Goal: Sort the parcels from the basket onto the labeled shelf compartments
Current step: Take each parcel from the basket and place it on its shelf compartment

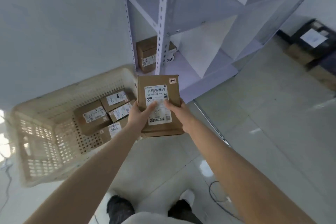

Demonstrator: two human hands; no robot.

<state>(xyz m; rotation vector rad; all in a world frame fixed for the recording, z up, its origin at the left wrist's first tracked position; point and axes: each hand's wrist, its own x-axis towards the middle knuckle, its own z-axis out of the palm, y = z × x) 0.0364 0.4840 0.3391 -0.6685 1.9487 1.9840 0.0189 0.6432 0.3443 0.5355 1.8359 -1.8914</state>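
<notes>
The left hand (140,112) and right hand (179,112) each grip a side of a labelled cardboard parcel (158,87), thumbs curled onto its label, beside the basket's right rim. The cream perforated basket (45,100) holds four more parcels (92,114) crowded along its right side. Another box (145,54) sits at the left front corner of the metal shelf's (163,14) bottom tier

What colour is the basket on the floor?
Cream, with perforated walls; the basket shows best in the head view.

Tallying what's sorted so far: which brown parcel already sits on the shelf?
The shelf parcel, on the lowest board, partly behind the perforated post. The others lie in the basket, except the held parcel, gripped by the left hand and right hand.
</notes>
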